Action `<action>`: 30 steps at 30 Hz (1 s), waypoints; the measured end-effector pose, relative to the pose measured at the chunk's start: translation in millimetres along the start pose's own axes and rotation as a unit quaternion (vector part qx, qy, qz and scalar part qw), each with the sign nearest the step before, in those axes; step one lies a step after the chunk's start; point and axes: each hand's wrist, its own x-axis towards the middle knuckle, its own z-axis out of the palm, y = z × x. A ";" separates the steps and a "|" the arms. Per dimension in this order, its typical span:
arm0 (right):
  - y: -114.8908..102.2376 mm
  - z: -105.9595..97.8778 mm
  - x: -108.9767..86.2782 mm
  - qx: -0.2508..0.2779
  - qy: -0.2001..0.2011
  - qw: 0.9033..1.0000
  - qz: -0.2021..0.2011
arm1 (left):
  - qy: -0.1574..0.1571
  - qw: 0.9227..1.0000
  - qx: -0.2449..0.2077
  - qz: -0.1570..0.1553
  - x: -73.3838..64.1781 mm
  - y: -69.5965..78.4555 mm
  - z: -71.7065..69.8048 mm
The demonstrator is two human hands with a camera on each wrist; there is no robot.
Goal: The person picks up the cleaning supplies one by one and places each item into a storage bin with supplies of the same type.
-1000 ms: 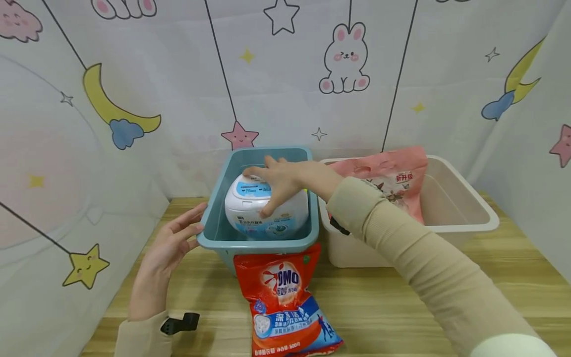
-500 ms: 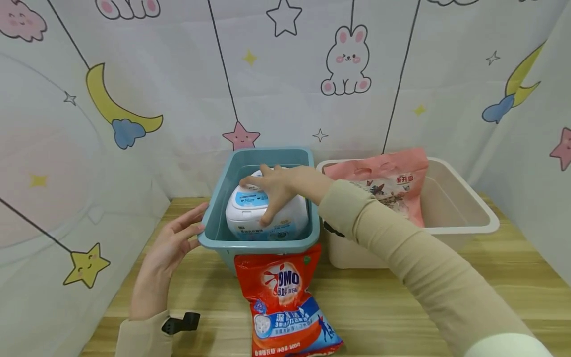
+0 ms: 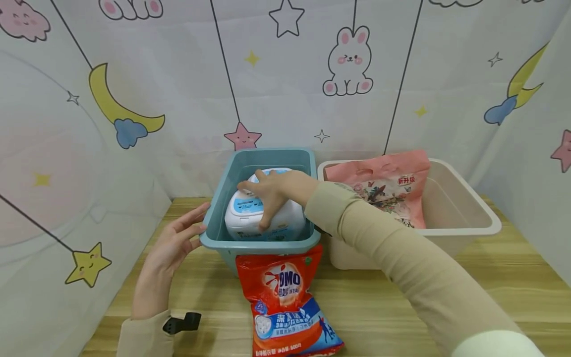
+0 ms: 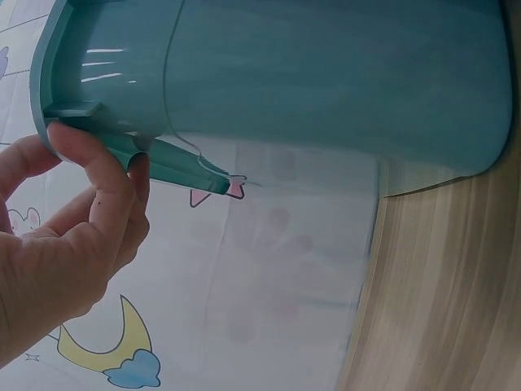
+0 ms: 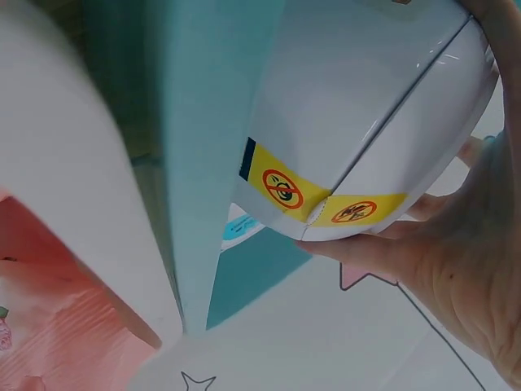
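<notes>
A white tub of laundry pods (image 3: 250, 220) with a blue lid label sits inside a teal bin (image 3: 267, 244), its lower front hidden by the bin's rim. Over its top spreads my right hand (image 3: 276, 193), gripping it with fingers at the far side and thumb at the front. The right wrist view shows the tub's side (image 5: 342, 98) with yellow warning stickers, close beside the bin wall. My left hand (image 3: 176, 240) holds the bin's left rim; in the left wrist view its fingers (image 4: 102, 183) curl at the edge.
A red OMO detergent bag (image 3: 285, 302) leans on the front of the teal bin. To the right stands a cream bin (image 3: 464, 230) holding a pink bag (image 3: 383, 188). A patterned cloth (image 3: 187, 99) hangs behind the wooden table (image 3: 401, 317).
My right hand has moved down and slightly left with the tub, which now sits lower in the teal bin. The left hand stays on the rim.
</notes>
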 end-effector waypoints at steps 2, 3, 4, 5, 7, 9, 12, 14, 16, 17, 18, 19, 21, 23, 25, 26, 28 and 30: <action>-2.3 0.5 1.9 -0.008 -0.003 1.000 0.002 | 0.001 1.000 -0.002 -0.001 -0.8 0.1 -0.4; -3.2 0.9 2.6 -0.011 -0.005 1.000 0.003 | 0.001 1.000 -0.004 -0.002 -1.1 0.2 -0.4; -4.0 1.3 3.3 -0.016 -0.007 1.000 0.006 | 0.000 1.000 -0.006 -0.002 -1.2 0.2 -0.3; -4.7 1.9 3.9 -0.017 -0.009 1.000 0.007 | 0.000 1.000 -0.008 -0.002 -1.2 0.3 -0.3; -5.7 3.0 4.9 -0.023 -0.013 1.000 0.013 | -0.001 1.000 -0.011 0.000 -1.1 0.4 0.1; -6.4 4.2 6.0 -0.024 -0.017 0.999 0.018 | -0.002 1.000 -0.012 0.001 -0.8 0.6 0.6; -7.7 5.7 7.7 -0.021 -0.023 0.999 0.025 | -0.002 1.000 -0.012 0.003 -0.6 0.8 1.1; -8.7 6.7 9.3 -0.014 -0.030 0.999 0.028 | -0.001 1.000 -0.011 0.004 -0.6 1.0 1.3; -9.5 7.7 10.3 -0.011 -0.036 0.999 0.031 | -0.001 1.000 -0.012 0.004 -0.7 1.0 1.5; -9.7 8.3 10.7 -0.010 -0.039 0.999 0.033 | -0.001 1.000 -0.011 0.003 -0.5 1.0 1.8; -9.8 8.8 11.1 -0.011 -0.041 0.999 0.034 | -0.001 1.000 -0.011 0.003 -0.3 1.1 2.0; -9.9 9.1 11.2 -0.011 -0.043 0.998 0.035 | -0.001 1.000 -0.011 0.003 -0.1 1.0 2.2; -10.3 9.8 11.8 -0.015 -0.043 0.998 0.038 | -0.002 1.000 -0.011 0.003 0.4 1.0 2.2; -10.9 10.2 12.3 -0.017 -0.042 0.998 0.037 | -0.003 1.000 -0.011 0.004 0.9 1.1 2.0; -11.6 10.7 12.9 -0.017 -0.042 0.998 0.035 | -0.003 1.000 -0.015 0.005 0.9 1.1 1.5; -12.3 11.1 13.2 -0.017 -0.042 0.998 0.035 | -0.003 1.000 -0.016 0.006 0.8 1.0 1.3; -13.4 11.8 13.6 -0.020 -0.044 0.998 0.034 | -0.002 1.000 -0.017 0.005 0.4 0.8 1.1; -14.9 12.8 13.8 -0.025 -0.047 0.998 0.035 | -0.003 1.000 -0.018 0.004 0.0 0.3 1.0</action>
